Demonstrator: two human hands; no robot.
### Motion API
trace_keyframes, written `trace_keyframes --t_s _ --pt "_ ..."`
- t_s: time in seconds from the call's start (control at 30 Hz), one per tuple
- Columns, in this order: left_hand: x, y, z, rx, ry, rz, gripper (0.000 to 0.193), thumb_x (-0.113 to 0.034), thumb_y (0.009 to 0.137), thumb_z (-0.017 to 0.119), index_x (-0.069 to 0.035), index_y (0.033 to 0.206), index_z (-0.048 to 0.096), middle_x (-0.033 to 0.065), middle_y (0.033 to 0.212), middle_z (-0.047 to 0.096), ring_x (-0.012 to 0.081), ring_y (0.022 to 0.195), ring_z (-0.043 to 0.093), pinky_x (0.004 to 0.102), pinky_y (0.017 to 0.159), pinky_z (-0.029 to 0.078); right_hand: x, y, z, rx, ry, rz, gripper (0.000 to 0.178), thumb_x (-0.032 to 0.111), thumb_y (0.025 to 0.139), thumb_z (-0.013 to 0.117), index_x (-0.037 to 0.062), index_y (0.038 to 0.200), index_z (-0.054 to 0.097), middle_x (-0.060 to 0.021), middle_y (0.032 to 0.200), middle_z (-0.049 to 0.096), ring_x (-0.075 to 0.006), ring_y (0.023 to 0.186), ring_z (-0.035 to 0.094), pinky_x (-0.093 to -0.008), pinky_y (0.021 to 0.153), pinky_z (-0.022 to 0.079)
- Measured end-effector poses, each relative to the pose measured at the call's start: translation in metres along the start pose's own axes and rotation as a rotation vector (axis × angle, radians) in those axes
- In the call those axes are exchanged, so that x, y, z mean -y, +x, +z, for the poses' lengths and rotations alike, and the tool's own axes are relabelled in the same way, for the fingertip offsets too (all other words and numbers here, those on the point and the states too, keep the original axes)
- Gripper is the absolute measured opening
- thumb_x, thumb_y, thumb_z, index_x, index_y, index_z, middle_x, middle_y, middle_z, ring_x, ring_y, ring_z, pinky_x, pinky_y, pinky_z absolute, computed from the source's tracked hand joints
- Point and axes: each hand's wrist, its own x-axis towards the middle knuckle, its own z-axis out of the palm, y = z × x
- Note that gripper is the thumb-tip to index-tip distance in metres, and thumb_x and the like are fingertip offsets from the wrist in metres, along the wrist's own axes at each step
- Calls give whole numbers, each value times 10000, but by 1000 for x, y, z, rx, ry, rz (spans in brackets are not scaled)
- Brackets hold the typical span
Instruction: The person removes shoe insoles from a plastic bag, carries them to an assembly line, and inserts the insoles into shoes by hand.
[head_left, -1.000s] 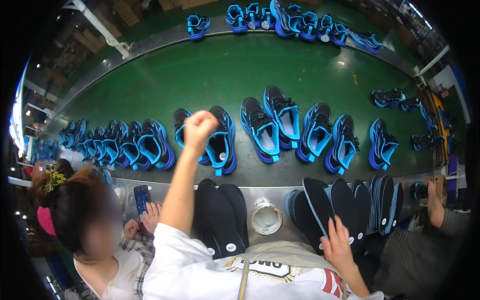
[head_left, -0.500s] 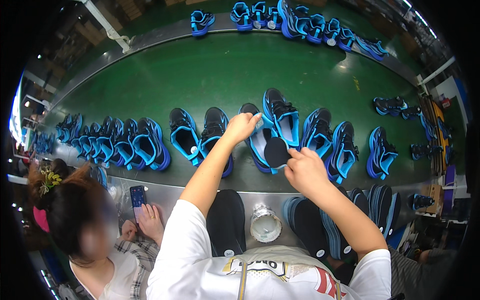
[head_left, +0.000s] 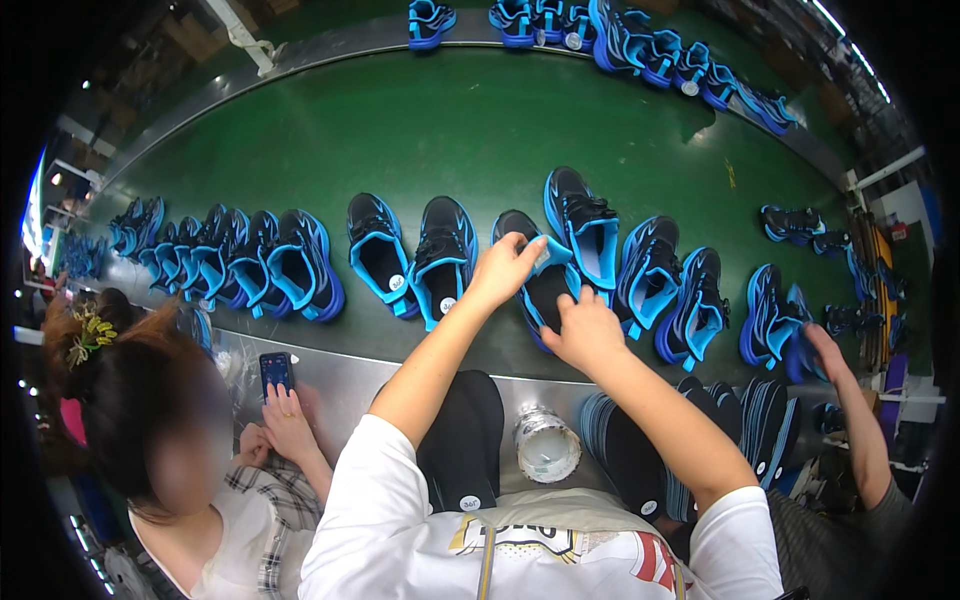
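Directly in front of me, a black and blue sneaker [head_left: 513, 224] sits on the green work surface with its heel toward me. My left hand [head_left: 503, 268] pinches the light-blue tongue of this sneaker and holds it up. Inside the shoe lies a black insole [head_left: 545, 292], mostly down in the opening. The fingers of my right hand [head_left: 587, 330] are bent onto the insole near the heel; their tips are partly hidden. Touching this shoe on its right is another sneaker [head_left: 577, 205], with a pale inside.
Sneakers line both sides and the far ledge. Insole stacks [head_left: 462, 435] [head_left: 625, 450] flank a round silvery tub [head_left: 547, 447] on the metal edge. At left, a person's hand [head_left: 288, 420] touches a phone [head_left: 277, 370]; at right, another person's hand [head_left: 822, 348] is at a blurred sneaker [head_left: 797, 335].
The insole, upright at the heel before, has gone down into the sneaker, with my right hand following it. A person's arm has come in at the right with a sneaker.
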Motion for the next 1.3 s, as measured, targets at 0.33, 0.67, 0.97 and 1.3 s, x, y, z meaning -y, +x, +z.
trace_keyframes --t_s 0.33,0.67,0.97,1.3 --pt "2 -3 6 24 48 17 516 -443 824 465 52 691 522 160 573 509 214 556 508 338 539 401 -12 29 35 -55 -87 -320 147 69 719 475 -5 769 592 -157 861 537 -273 822 538 -344 671 479" --pt "3 -3 11 -3 153 65 507 -440 841 415 43 731 524 224 653 539 333 641 548 381 594 414 -16 56 49 210 -224 -198 225 145 789 447 57 914 612 -147 1036 505 -274 963 484 -340 775 422" --pt "8 -1 9 42 50 87 477 -427 835 449 32 727 519 147 577 487 214 543 463 327 536 386 -17 73 47 606 -505 -317 288 191 802 452 88 1017 614 -117 1210 438 -258 1097 417 -329 854 369" --pt "5 -4 19 -474 220 362 307 -242 740 631 -7 889 501 105 705 496 243 528 465 320 522 395 -16 62 14 691 -439 -439 249 160 745 485 30 887 643 -111 929 620 -223 923 575 -344 822 423"
